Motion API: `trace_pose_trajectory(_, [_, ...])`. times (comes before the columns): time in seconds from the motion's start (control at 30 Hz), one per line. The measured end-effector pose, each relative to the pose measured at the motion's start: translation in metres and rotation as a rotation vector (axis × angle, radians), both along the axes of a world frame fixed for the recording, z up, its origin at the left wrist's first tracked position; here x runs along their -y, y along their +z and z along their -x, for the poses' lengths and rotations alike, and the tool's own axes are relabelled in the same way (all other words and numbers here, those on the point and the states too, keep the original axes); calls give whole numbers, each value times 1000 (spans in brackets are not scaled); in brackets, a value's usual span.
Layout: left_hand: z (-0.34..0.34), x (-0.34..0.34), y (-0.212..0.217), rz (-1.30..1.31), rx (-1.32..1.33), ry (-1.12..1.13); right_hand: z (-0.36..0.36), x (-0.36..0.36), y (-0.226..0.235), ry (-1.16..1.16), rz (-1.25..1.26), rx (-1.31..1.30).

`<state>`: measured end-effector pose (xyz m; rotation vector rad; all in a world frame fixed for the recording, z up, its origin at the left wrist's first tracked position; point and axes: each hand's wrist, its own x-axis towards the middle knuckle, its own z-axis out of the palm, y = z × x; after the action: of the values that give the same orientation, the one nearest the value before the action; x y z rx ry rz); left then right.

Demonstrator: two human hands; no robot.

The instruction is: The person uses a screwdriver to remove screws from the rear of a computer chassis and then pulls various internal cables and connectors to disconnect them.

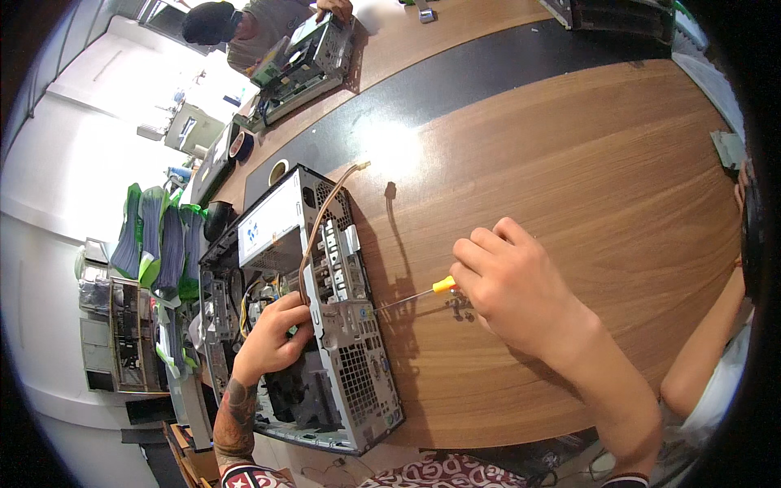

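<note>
An opened desktop computer case (359, 381) stands on the wooden table, its inside exposed and its port side facing right. My right hand (521, 285) is closed around a screwdriver (442, 285) with a yellow handle. The thin shaft points left, and its tip is at or very near the case's port panel. My left hand (281, 333) reaches into the case with fingers curled against the inner side of that panel; what they pinch is hidden. A brown cable (316, 232) arches over the panel and runs down to these fingers. Small dark screws (460, 307) lie beneath my right hand.
Across the table a person (268, 28) handles another opened computer case (309, 65). Another person's arm (708, 350) shows at the right edge. A tape roll (278, 171) sits behind my case. Green-and-grey bundles (154, 236) stand at the left.
</note>
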<state>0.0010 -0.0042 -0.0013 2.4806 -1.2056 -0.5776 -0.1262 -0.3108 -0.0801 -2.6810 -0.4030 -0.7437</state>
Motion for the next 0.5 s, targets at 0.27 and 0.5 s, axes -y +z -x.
trace_pose_trajectory(0.27, [-4, 2, -3, 0, 10, 30, -7, -4, -3, -22, -30, 113])
trace_pose_trajectory(0.5, [1, 1, -1, -12, 42, 27, 1, 0, -2, 74, -95, -115])
